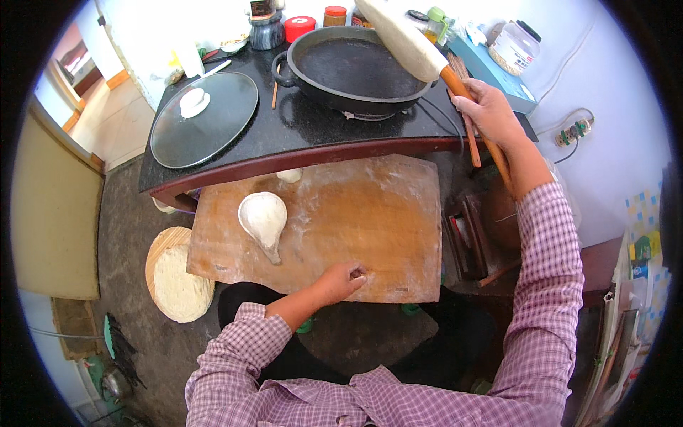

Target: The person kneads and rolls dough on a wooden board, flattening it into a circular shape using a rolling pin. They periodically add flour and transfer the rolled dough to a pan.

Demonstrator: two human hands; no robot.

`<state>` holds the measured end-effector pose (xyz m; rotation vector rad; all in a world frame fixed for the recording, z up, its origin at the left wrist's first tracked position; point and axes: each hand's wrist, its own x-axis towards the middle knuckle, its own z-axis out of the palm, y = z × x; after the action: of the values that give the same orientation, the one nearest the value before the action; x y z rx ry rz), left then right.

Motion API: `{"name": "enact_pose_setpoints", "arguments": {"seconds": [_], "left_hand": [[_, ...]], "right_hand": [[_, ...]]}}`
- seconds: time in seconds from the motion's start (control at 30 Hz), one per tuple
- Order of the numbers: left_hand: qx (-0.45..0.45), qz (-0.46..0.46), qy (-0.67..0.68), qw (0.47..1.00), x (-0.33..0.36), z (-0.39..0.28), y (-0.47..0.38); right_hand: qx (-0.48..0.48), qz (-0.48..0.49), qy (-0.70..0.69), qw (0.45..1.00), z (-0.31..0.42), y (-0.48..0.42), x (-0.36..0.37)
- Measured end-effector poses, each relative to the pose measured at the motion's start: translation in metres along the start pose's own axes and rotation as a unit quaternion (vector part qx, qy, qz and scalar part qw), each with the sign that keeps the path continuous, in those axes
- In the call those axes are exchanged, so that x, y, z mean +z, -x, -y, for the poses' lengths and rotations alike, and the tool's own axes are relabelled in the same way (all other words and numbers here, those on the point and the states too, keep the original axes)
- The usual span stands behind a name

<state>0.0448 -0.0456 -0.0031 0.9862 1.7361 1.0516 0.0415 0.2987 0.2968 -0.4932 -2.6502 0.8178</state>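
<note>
My right hand (488,109) grips a wooden rolling pin (458,85) near its upper part. A pale sheet of dough (408,45) is draped along the pin, slanting over the right side of a black electric griddle pan (352,66). My left hand (347,280) rests by the near edge of a floured wooden board (373,224), fingers curled around a gap with nothing seen in them. A gourd-shaped scoop of flour (262,216) lies on the board's left half. A ball of dough (290,175) sits at the board's far edge, partly hidden by the counter.
A glass lid (205,125) lies on the black counter (299,133), left of the pan. Jars and a red-lidded tub (300,28) line its back. Flat dough (181,283) lies on a round wooden board at lower left. A power strip (573,132) is on the right wall.
</note>
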Motion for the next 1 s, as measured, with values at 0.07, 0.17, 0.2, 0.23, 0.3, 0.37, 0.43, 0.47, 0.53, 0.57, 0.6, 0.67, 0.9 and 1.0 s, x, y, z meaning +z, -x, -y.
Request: {"name": "enact_pose_setpoints", "arguments": {"seconds": [0.07, 0.17, 0.2, 0.23, 0.3, 0.37, 0.43, 0.47, 0.53, 0.57, 0.6, 0.67, 0.9, 1.0], "left_hand": [[0.006, -0.011, -0.003, 1.000, -0.003, 0.000, 0.000], [0.002, -0.014, -0.011, 1.000, -0.005, 0.000, 0.000], [0.001, -0.011, -0.007, 1.000, -0.006, 0.000, -0.001], [0.005, -0.012, -0.009, 1.000, -0.007, 0.000, -0.001], [0.000, -0.001, 0.011, 1.000, -0.007, -0.001, -0.002], [0.004, -0.002, 0.005, 1.000, -0.008, -0.001, -0.002], [0.003, 0.003, 0.002, 1.000, -0.009, -0.002, -0.001], [0.005, 0.003, -0.004, 1.000, -0.009, -0.002, -0.001], [0.007, 0.004, -0.011, 1.000, -0.010, -0.002, 0.001], [0.007, 0.006, -0.012, 1.000, -0.010, -0.002, 0.001], [0.007, 0.007, -0.014, 1.000, -0.010, -0.002, 0.002], [0.013, -0.004, -0.009, 1.000, -0.010, -0.002, 0.002], [0.014, -0.007, -0.050, 0.999, -0.012, -0.002, 0.001], [0.009, -0.007, -0.045, 0.999, -0.012, -0.004, 0.001]], "right_hand": [[-0.085, -0.070, 0.204, 0.973, -0.006, -0.012, 0.014], [-0.053, -0.017, 0.343, 0.938, -0.005, -0.021, 0.035], [-0.038, 0.012, 0.351, 0.936, -0.002, -0.023, 0.040], [-0.021, 0.024, 0.348, 0.937, 0.002, -0.024, 0.044], [0.004, 0.052, 0.344, 0.937, 0.010, -0.024, 0.048], [0.026, 0.071, 0.329, 0.941, 0.017, -0.025, 0.049], [0.008, 0.064, 0.316, 0.947, 0.022, -0.023, 0.051], [-0.012, 0.057, 0.322, 0.945, 0.023, -0.021, 0.053], [-0.037, 0.052, 0.350, 0.935, 0.025, -0.020, 0.056], [-0.008, 0.044, 0.264, 0.963, 0.026, -0.020, 0.058], [0.042, 0.059, 0.183, 0.980, 0.028, -0.021, 0.058], [0.122, 0.084, 0.011, 0.989, 0.032, -0.023, 0.059], [0.166, 0.134, -0.154, 0.965, 0.061, -0.008, 0.078], [0.112, 0.130, -0.121, 0.978, 0.076, 0.002, 0.086]]}}
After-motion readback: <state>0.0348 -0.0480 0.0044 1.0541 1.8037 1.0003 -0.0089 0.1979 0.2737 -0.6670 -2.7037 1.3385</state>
